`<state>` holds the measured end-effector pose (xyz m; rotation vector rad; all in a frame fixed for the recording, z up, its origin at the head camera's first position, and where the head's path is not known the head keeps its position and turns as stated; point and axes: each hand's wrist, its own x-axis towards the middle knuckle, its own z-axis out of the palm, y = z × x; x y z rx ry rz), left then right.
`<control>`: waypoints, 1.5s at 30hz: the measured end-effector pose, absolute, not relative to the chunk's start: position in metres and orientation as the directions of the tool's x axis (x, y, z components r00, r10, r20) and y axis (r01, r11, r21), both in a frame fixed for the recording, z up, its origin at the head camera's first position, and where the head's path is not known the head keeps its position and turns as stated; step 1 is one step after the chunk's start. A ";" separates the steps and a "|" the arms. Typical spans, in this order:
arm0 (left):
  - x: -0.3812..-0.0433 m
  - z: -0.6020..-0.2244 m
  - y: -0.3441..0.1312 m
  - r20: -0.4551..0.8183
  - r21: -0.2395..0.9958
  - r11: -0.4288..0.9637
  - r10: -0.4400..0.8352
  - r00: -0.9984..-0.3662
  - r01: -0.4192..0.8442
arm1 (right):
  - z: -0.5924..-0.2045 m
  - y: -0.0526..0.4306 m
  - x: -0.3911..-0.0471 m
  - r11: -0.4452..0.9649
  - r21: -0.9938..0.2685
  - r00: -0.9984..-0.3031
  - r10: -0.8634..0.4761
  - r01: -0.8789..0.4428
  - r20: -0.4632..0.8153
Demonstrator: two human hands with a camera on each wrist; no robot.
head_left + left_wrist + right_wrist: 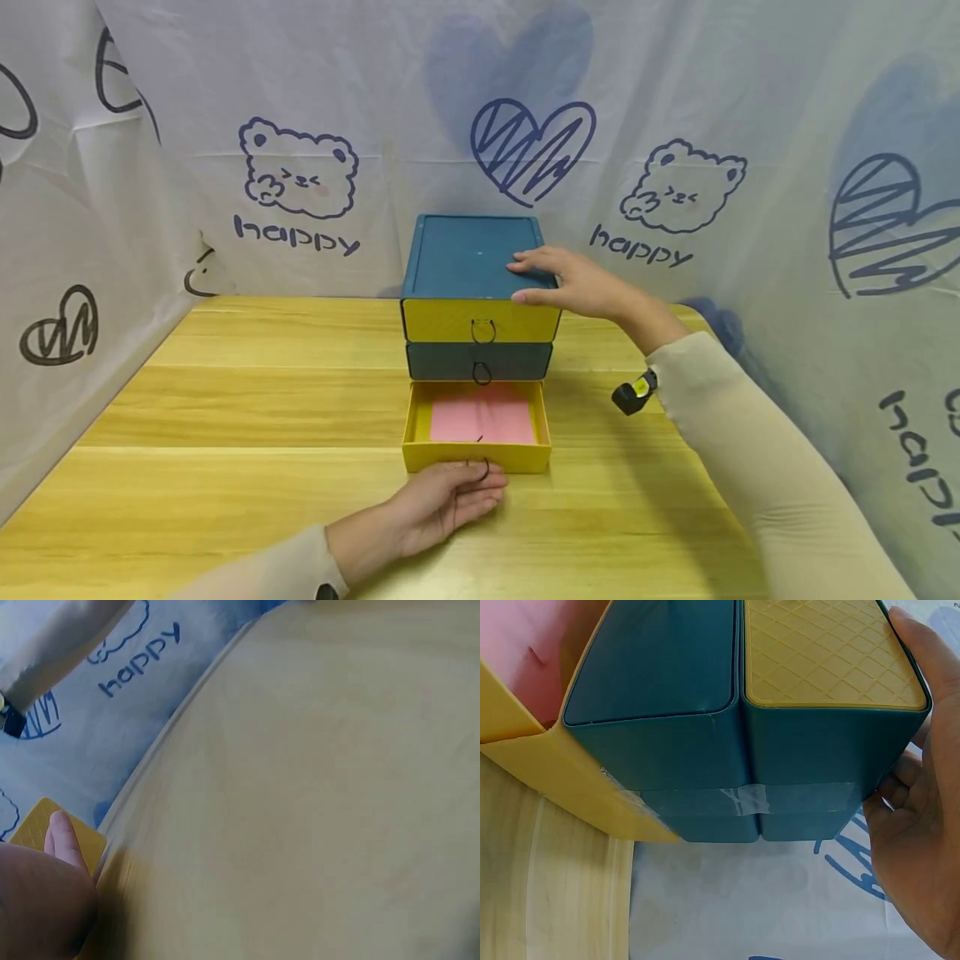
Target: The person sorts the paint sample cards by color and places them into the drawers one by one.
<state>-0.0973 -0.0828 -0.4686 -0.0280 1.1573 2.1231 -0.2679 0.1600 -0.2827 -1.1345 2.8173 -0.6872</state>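
Observation:
A small chest with a teal top point(472, 254) stands on the table, its drawer fronts yellow, teal and yellow from top to bottom. The bottom drawer point(480, 457) is pulled out, and pink paper point(483, 417) lies inside. My left hand point(442, 504) is at that drawer's front, palm turned up and fingers extended, beside its thin black loop handle point(485, 471). My right hand point(573, 279) rests on the chest's right edge, fingers over the top. In the right wrist view, its fingers point(911, 780) lie around the teal casing point(817, 742).
Black loop handles hang on the middle drawer point(442, 362) and the top drawer point(438, 321). Clear tape point(746, 799) runs across the casing's side. Behind the wooden table point(262, 400) hangs a white printed cloth point(420, 125), which also covers both sides.

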 end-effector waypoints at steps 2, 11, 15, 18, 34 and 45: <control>-0.104 -0.469 -0.081 -0.334 0.736 -0.349 0.558 -0.760 -0.580 | -0.283 0.160 -0.267 0.637 -0.408 -0.734 -0.665 -0.655 0.139; -0.139 -0.472 -0.074 -0.311 0.753 -0.378 0.519 -0.797 -0.539 | -0.284 0.159 -0.267 0.631 -0.416 -0.732 -0.666 -0.655 0.143; -0.156 -0.472 -0.071 -0.315 0.732 -0.410 0.505 -0.804 -0.545 | -0.284 0.158 -0.267 0.636 -0.416 -0.736 -0.663 -0.650 0.136; -0.166 -0.472 -0.070 -0.314 0.717 -0.440 0.488 -0.814 -0.540 | -0.284 0.158 -0.266 0.637 -0.417 -0.737 -0.663 -0.648 0.134; -0.166 -0.463 -0.078 -0.315 0.705 -0.457 0.482 -0.817 -0.541 | -0.282 0.159 -0.262 0.650 -0.422 -0.749 -0.651 -0.632 0.122; -0.147 -0.438 -0.136 -0.258 0.825 -0.301 0.552 -0.793 -0.478 | -0.297 0.184 -0.250 0.642 -0.432 -0.760 -0.622 -0.633 0.189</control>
